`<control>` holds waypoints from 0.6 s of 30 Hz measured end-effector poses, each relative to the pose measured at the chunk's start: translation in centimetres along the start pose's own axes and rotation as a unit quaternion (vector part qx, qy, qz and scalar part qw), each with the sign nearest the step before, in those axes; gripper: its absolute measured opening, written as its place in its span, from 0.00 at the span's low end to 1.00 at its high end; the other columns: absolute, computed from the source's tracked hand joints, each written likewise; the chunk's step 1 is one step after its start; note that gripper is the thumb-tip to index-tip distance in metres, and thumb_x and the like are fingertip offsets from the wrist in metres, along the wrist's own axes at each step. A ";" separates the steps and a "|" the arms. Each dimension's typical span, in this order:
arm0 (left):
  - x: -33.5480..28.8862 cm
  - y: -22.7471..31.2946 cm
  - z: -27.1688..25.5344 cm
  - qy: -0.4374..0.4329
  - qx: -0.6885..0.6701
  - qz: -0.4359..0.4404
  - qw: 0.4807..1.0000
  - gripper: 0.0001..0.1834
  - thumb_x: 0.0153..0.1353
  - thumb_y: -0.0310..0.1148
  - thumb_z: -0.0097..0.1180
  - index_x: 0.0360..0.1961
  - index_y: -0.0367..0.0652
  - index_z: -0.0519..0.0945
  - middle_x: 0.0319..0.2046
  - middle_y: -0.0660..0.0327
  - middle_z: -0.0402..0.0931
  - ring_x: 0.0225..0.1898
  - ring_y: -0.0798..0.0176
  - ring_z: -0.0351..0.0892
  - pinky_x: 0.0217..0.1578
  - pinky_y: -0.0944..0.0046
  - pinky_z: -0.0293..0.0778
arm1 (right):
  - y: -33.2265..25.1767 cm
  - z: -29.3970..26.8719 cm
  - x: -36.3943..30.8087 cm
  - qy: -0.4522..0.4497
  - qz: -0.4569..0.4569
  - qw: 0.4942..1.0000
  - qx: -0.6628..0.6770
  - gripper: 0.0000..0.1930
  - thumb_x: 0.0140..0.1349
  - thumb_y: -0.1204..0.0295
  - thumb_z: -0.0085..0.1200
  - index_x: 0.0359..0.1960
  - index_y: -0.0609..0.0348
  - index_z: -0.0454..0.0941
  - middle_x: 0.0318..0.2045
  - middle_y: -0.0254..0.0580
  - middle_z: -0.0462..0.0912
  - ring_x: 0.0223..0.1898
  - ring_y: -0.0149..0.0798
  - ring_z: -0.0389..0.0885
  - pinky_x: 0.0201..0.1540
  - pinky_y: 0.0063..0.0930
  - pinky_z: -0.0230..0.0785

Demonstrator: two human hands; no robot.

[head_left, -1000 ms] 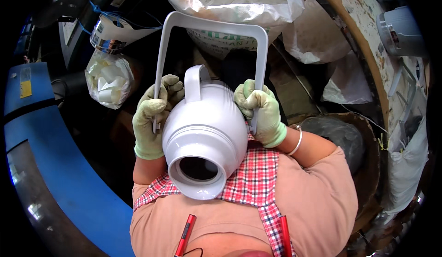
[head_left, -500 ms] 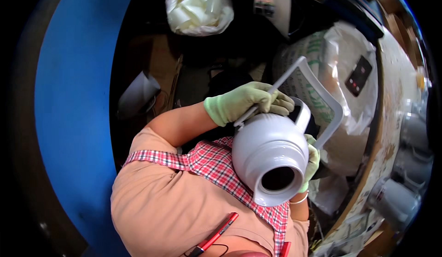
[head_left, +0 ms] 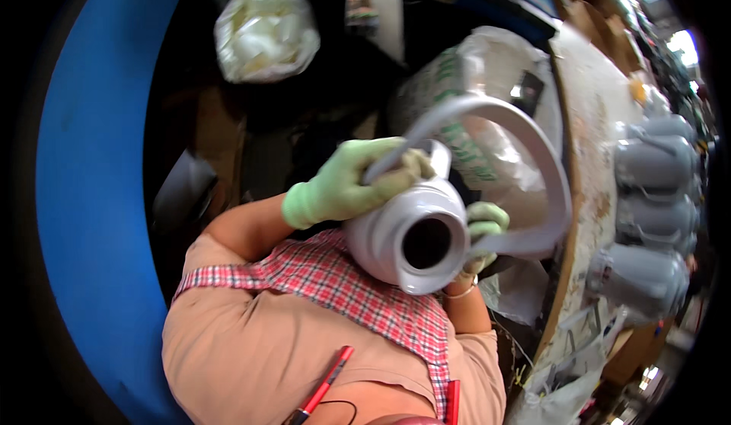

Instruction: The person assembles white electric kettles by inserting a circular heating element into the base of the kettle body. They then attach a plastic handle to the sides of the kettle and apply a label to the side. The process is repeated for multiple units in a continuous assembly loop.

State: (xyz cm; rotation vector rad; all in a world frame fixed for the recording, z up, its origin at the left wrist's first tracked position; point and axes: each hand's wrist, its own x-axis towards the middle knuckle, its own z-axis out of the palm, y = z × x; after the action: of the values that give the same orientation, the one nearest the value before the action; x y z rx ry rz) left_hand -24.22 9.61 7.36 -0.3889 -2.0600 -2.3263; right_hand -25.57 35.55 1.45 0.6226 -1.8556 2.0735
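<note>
A pale grey vacuum jug body (head_left: 367,244) lies tilted against my apron, its dark round mouth and pouring lip facing me. A wide arched carrying handle (head_left: 550,167) in the same grey spans over it. My left hand (head_left: 354,181), in a pale green glove, is closed round the handle's left end, by the jug's shoulder. At the right side, my gloved right hand (head_left: 487,227) has its fingers curled about the handle's other end, beside the jug; part of this hand is hidden. A fixed side grip (head_left: 436,154) rises from the jug's far side.
Several grey jugs (head_left: 643,273) stand on the worn bench (head_left: 582,219) at right. A large white sack (head_left: 525,189) with a dark phone (head_left: 527,90) on it is ahead. A bag of white parts (head_left: 266,36) lies far left, near a blue panel (head_left: 91,196).
The handle has swung from a narrow, steep angle to a broad arch over the jug. The jug's mouth has turned more toward me, and the view has shifted right.
</note>
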 end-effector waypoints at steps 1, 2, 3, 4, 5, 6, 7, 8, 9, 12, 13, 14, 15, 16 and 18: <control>0.0 0.3 0.0 -0.005 -0.054 -0.001 0.999 0.13 0.70 0.36 0.57 0.32 0.38 0.77 0.42 0.50 0.83 0.50 0.54 0.82 0.60 0.48 0.72 | 0.4 -0.2 0.9 -0.017 -0.020 1.000 0.014 0.29 0.68 0.41 0.48 0.34 0.59 0.78 0.38 0.42 0.77 0.40 0.35 0.75 0.44 0.34 0.71; 0.4 0.6 0.1 -0.018 -0.099 0.049 0.994 0.19 0.70 0.45 0.58 0.30 0.40 0.75 0.40 0.50 0.83 0.49 0.53 0.82 0.61 0.43 0.72 | 1.0 -0.1 2.2 -0.088 -0.065 0.994 -0.001 0.26 0.68 0.45 0.50 0.36 0.60 0.78 0.38 0.41 0.77 0.39 0.34 0.76 0.44 0.33 0.72; 0.9 1.2 0.0 -0.045 -0.083 0.092 0.991 0.22 0.72 0.47 0.55 0.31 0.37 0.77 0.42 0.50 0.85 0.48 0.54 0.84 0.55 0.50 0.76 | 1.8 0.2 3.6 -0.133 -0.058 0.989 0.007 0.23 0.68 0.49 0.51 0.38 0.60 0.78 0.38 0.40 0.78 0.39 0.32 0.76 0.43 0.32 0.72; 1.4 2.0 0.4 -0.067 -0.131 0.106 0.983 0.24 0.70 0.51 0.57 0.27 0.40 0.75 0.39 0.48 0.85 0.46 0.53 0.84 0.57 0.46 0.75 | 2.6 0.6 5.0 -0.176 -0.034 0.984 0.024 0.19 0.69 0.54 0.53 0.39 0.60 0.78 0.38 0.39 0.78 0.38 0.31 0.77 0.43 0.30 0.72; 1.9 3.1 0.5 -0.096 -0.161 0.109 0.976 0.26 0.66 0.57 0.59 0.26 0.43 0.75 0.36 0.47 0.84 0.44 0.50 0.84 0.57 0.42 0.75 | 3.4 1.2 6.2 -0.210 0.010 0.976 0.054 0.16 0.69 0.58 0.54 0.41 0.61 0.78 0.38 0.37 0.79 0.38 0.30 0.77 0.43 0.29 0.73; 3.4 4.2 0.5 -0.139 -0.166 0.133 0.967 0.28 0.63 0.63 0.57 0.25 0.47 0.74 0.32 0.53 0.83 0.40 0.53 0.84 0.56 0.47 0.76 | 3.9 1.2 7.3 -0.220 0.064 0.972 0.051 0.14 0.69 0.62 0.56 0.43 0.61 0.78 0.38 0.36 0.79 0.38 0.29 0.78 0.42 0.27 0.73; 3.7 5.5 0.2 -0.128 -0.140 0.180 0.965 0.29 0.62 0.65 0.57 0.25 0.48 0.75 0.32 0.55 0.83 0.35 0.54 0.82 0.49 0.53 0.78 | 4.2 1.5 7.9 -0.245 0.103 0.956 0.124 0.11 0.69 0.66 0.57 0.45 0.62 0.79 0.37 0.35 0.80 0.37 0.28 0.78 0.42 0.26 0.74; 6.9 5.9 -0.3 -0.226 -0.236 0.269 0.906 0.32 0.60 0.67 0.58 0.30 0.44 0.76 0.38 0.47 0.83 0.44 0.52 0.85 0.53 0.48 0.79 | 3.8 0.6 8.2 -0.250 0.155 0.943 0.156 0.03 0.68 0.77 0.53 0.40 0.63 0.79 0.33 0.33 0.80 0.32 0.28 0.77 0.35 0.24 0.72; 8.2 6.6 -1.4 -0.132 -0.318 0.263 0.901 0.33 0.60 0.68 0.57 0.37 0.43 0.77 0.43 0.50 0.82 0.47 0.52 0.84 0.55 0.49 0.78 | 3.1 0.5 7.9 -0.166 0.174 0.954 0.181 0.10 0.70 0.70 0.55 0.30 0.60 0.76 0.24 0.30 0.76 0.23 0.26 0.72 0.26 0.23 0.68; 9.7 4.9 -6.8 -0.053 -0.278 0.318 0.905 0.38 0.62 0.68 0.53 0.53 0.41 0.76 0.55 0.55 0.77 0.56 0.50 0.78 0.64 0.48 0.70 | -3.0 -5.3 5.1 0.149 0.174 0.951 0.208 0.19 0.72 0.55 0.53 0.28 0.54 0.74 0.22 0.28 0.75 0.20 0.26 0.69 0.23 0.22 0.65; 9.9 3.2 -9.4 -0.021 -0.238 0.339 0.910 0.40 0.64 0.67 0.52 0.58 0.40 0.75 0.58 0.56 0.75 0.60 0.50 0.76 0.67 0.47 0.68 | -5.6 -7.2 4.2 0.235 0.151 0.927 0.252 0.19 0.73 0.55 0.51 0.26 0.53 0.72 0.19 0.28 0.73 0.18 0.26 0.68 0.22 0.23 0.65; 9.3 0.6 -11.8 -0.002 -0.157 0.367 0.917 0.38 0.66 0.64 0.51 0.59 0.39 0.75 0.57 0.55 0.76 0.60 0.50 0.76 0.66 0.49 0.68 | -8.5 -8.9 2.9 0.279 0.089 0.908 0.300 0.20 0.75 0.55 0.49 0.25 0.52 0.70 0.16 0.28 0.71 0.16 0.27 0.68 0.21 0.24 0.65; 7.8 -2.7 -14.2 0.091 -0.103 0.345 0.929 0.36 0.68 0.61 0.50 0.59 0.38 0.74 0.57 0.54 0.76 0.60 0.50 0.76 0.66 0.50 0.68 | -11.3 -10.4 2.0 0.323 0.041 0.903 0.278 0.21 0.76 0.55 0.46 0.24 0.52 0.68 0.13 0.28 0.69 0.13 0.27 0.67 0.20 0.25 0.64; 6.2 -6.4 -16.7 0.208 -0.050 0.272 0.938 0.34 0.70 0.58 0.49 0.60 0.37 0.74 0.57 0.53 0.76 0.60 0.51 0.76 0.66 0.51 0.68 | -13.7 -11.7 1.0 0.294 -0.029 0.926 0.234 0.23 0.77 0.56 0.44 0.22 0.51 0.66 0.11 0.28 0.67 0.11 0.27 0.66 0.19 0.26 0.64; 1.9 -13.7 -21.8 0.335 0.131 0.157 0.920 0.30 0.74 0.52 0.47 0.62 0.34 0.74 0.57 0.51 0.77 0.60 0.51 0.75 0.65 0.54 0.69 | -16.2 -14.0 0.9 0.219 -0.149 0.960 0.091 0.20 0.77 0.61 0.47 0.22 0.52 0.68 0.09 0.30 0.68 0.10 0.27 0.67 0.18 0.24 0.64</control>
State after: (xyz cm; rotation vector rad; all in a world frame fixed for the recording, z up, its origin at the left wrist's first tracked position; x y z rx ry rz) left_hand -32.29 -9.56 -7.90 0.0823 -1.7564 -1.6464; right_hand -20.21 51.38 14.85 0.4082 -1.2573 1.9909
